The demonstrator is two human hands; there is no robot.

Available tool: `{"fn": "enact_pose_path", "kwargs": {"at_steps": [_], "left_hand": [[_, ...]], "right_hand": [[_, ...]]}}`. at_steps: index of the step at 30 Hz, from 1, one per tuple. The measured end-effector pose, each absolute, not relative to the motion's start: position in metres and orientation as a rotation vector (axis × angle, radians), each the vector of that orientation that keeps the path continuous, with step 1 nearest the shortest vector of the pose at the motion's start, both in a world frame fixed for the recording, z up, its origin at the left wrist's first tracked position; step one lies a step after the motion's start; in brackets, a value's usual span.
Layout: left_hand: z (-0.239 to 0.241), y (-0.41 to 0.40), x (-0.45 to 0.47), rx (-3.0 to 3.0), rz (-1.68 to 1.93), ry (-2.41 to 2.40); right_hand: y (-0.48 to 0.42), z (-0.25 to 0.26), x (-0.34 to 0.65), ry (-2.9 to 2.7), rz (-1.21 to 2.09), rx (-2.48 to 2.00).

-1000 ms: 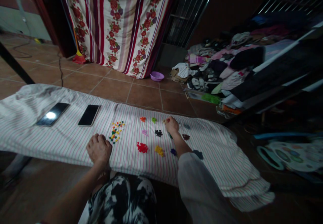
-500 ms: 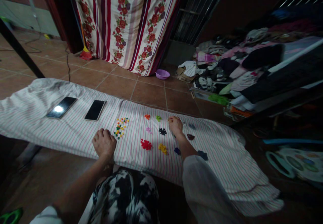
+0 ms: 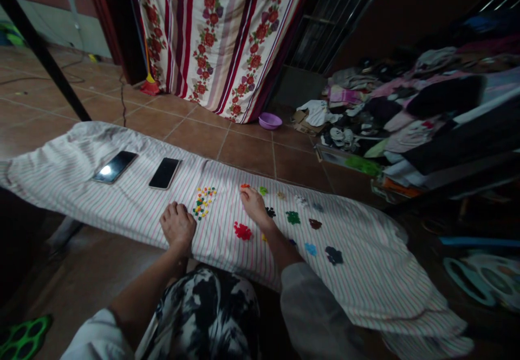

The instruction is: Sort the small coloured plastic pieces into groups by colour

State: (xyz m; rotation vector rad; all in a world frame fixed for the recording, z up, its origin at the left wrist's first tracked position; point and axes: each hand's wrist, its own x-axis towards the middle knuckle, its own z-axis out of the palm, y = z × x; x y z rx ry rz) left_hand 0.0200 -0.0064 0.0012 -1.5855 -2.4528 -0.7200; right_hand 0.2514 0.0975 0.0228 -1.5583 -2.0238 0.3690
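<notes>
My left hand [image 3: 177,226] rests on the striped cloth, its fingers loosely bent and apart, left of a mixed pile of small yellow, green, orange and white pieces [image 3: 204,202]. My right hand [image 3: 253,206] has its fingers pressed together at the small orange pile [image 3: 244,186]; whether a piece is between them is too small to tell. Around it lie a red pile [image 3: 242,231], a lime green pile [image 3: 263,190], a black pile [image 3: 271,212] and a dark green pile [image 3: 293,217]. The yellow pile [image 3: 264,237] is mostly behind my right forearm.
Farther right lie brown [image 3: 314,223], light blue [image 3: 311,249], dark slate [image 3: 333,255] and white [image 3: 300,201] piles. Two phones [image 3: 164,173] lie on the left part of the cloth [image 3: 134,214]. Beyond it are a purple bowl [image 3: 270,120] and heaped clothes [image 3: 390,100].
My right hand has moved left, from beyond the lime green pile to the orange pile. Dark green and light blue piles now show. The view has shifted slightly; my left hand stays on the cloth.
</notes>
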Motion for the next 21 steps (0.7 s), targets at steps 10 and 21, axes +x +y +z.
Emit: {"fn": "enact_pose_path", "kwargs": {"at_steps": [10, 21], "left_hand": [[0.002, -0.006, 0.020, -1.579, -0.723, -2.441], [0.001, -0.006, 0.020, -1.576, -0.733, -2.424]], "right_hand": [[0.083, 0.015, 0.175, -2.194, 0.595, -1.576], [0.077, 0.015, 0.159, -2.228, 0.467, -1.736]]}}
